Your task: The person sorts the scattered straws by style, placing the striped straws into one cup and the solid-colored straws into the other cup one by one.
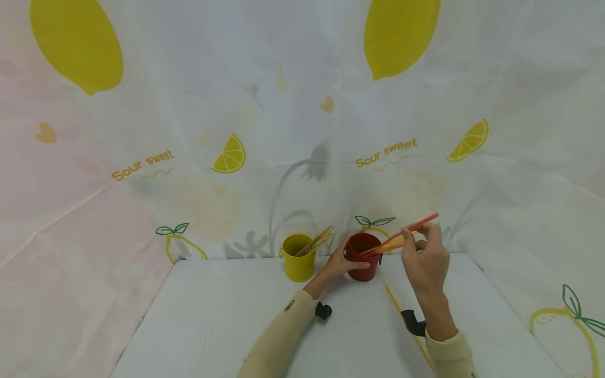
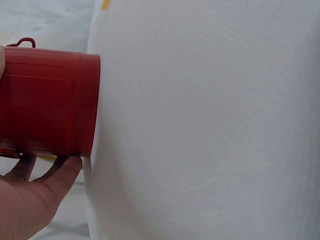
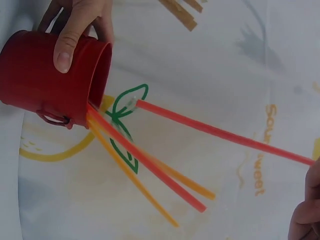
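Note:
A small red metal bucket (image 1: pixel 363 274) stands near the back of the white table. My left hand (image 1: pixel 337 264) grips its left side, thumb laid across the front; the left wrist view shows fingers (image 2: pixel 62 177) against its wall. Out of the bucket's mouth lean several straws, with a red straw (image 3: pixel 150 165) and yellow-orange ones (image 3: pixel 132 175) spread apart in the right wrist view. My right hand (image 1: pixel 427 262), raised to the right of the bucket, pinches another red straw (image 3: pixel 225 134). That straw's free end is outside the bucket, apart from the rim.
Left of the red bucket stands a yellow bucket (image 1: pixel 299 270) holding thin wooden sticks (image 1: pixel 315 242). A yellow straw (image 1: pixel 393 298) lies on the table (image 1: pixel 212 315) by the right forearm. Just behind the buckets rises a lemon-printed cloth backdrop (image 1: pixel 264 105).

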Motion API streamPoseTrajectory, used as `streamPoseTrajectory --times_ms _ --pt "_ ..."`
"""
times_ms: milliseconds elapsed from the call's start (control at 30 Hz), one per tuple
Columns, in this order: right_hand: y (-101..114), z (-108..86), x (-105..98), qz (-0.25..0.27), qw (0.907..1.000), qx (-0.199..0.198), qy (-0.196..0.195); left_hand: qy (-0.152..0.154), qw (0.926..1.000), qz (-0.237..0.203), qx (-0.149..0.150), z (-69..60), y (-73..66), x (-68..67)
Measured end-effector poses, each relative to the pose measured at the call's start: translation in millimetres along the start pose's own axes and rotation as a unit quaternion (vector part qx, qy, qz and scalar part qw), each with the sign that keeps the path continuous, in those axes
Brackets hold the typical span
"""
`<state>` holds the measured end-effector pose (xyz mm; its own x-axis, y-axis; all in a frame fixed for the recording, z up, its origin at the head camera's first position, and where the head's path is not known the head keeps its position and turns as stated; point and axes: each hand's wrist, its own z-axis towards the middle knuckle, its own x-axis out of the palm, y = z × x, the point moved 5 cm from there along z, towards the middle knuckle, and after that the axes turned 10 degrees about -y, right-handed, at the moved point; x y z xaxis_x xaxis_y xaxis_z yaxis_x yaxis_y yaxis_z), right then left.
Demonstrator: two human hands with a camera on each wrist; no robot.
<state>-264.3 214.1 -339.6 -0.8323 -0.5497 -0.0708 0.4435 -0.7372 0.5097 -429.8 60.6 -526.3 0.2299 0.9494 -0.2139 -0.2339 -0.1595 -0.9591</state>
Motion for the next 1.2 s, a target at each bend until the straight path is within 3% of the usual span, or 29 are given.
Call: streamPoseTrajectory --times_ms 400,700,1200 --pt "-9 -13.3 10 0.025 0.9985 0.039 -0.029 -0.004 1.0 -0.002 -0.004 0.8 1.6 1.1" --pt "-15 -25.8 20 0.021 0.9984 0.031 -0.043 -0.006 1.0 0.0 -0.005 0.7 2.4 2.0" --pt "-41 -49.6 42 -0.025 0.9994 0.022 0.011 -0.01 0.9999 -0.004 0.003 0.6 2.2 2.1"
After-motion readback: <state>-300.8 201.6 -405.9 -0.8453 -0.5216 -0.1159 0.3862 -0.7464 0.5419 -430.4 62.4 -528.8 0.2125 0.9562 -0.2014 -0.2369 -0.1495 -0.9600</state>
